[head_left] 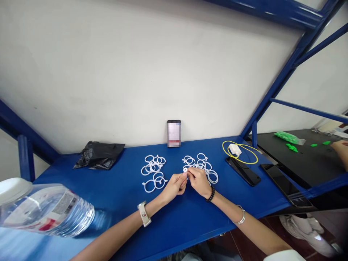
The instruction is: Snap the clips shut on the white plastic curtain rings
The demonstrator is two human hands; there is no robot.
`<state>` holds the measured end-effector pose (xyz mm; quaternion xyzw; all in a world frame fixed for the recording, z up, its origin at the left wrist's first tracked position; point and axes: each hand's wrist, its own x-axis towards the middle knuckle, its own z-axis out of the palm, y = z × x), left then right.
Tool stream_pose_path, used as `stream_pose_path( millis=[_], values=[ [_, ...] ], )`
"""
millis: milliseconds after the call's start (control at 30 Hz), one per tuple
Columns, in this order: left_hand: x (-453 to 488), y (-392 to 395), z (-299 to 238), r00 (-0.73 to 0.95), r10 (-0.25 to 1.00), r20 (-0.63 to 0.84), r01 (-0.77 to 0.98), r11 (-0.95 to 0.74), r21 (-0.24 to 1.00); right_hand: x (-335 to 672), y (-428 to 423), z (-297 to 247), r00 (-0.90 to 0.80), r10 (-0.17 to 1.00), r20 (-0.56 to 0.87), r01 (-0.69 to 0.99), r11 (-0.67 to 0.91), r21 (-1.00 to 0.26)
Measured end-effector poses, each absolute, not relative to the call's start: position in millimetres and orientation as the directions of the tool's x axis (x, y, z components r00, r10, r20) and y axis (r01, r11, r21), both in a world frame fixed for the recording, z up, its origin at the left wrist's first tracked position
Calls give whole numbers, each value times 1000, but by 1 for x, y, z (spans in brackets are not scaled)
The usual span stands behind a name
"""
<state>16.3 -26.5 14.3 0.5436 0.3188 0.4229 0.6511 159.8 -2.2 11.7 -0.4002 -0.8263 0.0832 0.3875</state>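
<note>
My left hand (pixel 175 185) and my right hand (pixel 199 182) meet over the middle of the blue table, fingers pinched together. Between their fingertips is a white plastic ring (pixel 185 169), mostly hidden by the fingers; a small round part of it shows on top. Beyond my left hand lies a loose group of several white rings (pixel 154 167), each with a small knob or eyelet. A second group of white rings (pixel 208 166) overlaps just behind and to the right of my right hand.
A phone (pixel 174 134) leans against the wall. On the left are a black plastic bag (pixel 99 155) and a large water bottle (pixel 49 208). To the right lie a yellow cable (pixel 251 162) with a white charger (pixel 235 149) and two dark phones (pixel 243 171). Another person's hand (pixel 341 152) shows far right.
</note>
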Motion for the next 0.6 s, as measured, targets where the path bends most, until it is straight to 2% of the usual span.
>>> stream_pose_path(
  millis=[133,400,600],
  values=[
    [19,-31,18,415,907,77,-157,-12,988,157,-5,12,-327,781,532,543,616,-571],
    [21,-34,14,407,910,79,-108,-38,993,151,-11,8,-232,863,449,462,504,-729],
    [24,-40,19,388,916,97,20,-113,993,146,-15,6,-204,911,360,362,411,-837]
  ],
)
